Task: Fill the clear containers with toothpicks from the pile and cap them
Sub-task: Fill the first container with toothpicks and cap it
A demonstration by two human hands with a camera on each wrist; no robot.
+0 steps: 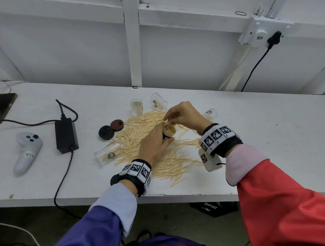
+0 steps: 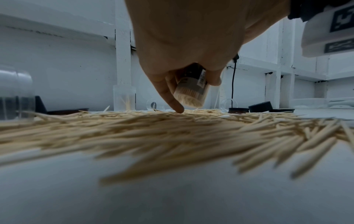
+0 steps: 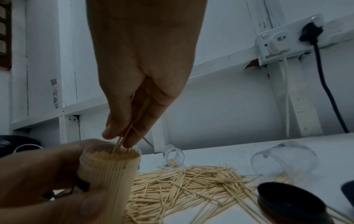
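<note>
Left hand (image 1: pixel 153 142): nearest the body; fingers curled round a clear container (image 3: pixel 109 169), holding it tilted above the pile with its mouth toward the right hand.
Held container: packed nearly full of toothpicks standing on end; no cap fitted; dark label on its side.
Right hand (image 1: pixel 186 114): just above the container mouth; thumb and fingertips (image 3: pixel 114 130) pinch a small bunch of toothpicks (image 3: pixel 124 136), lower ends entering the mouth.
Toothpick pile (image 1: pixel 139 135): loose sticks spread over the white table (image 1: pixel 268 135), beneath and around both hands.
Lying container (image 1: pixel 109 154): on its side at the pile's near left edge, a few sticks inside.
Caps: a black cap (image 1: pixel 106 132) and a brown cap (image 1: pixel 117 125) on the table, left of the pile, touching each other.
Far containers: one upright (image 1: pixel 136 107) holding few sticks; two tipped over (image 1: pixel 158 101) (image 1: pixel 211 113) at the far edge.
Step in hand: topping up the held container, judged almost complete.
Next move requires: releasing the bunch squarely so no stick jams across the mouth, then fetching a cap while the left hand steadies the container upright.
</note>
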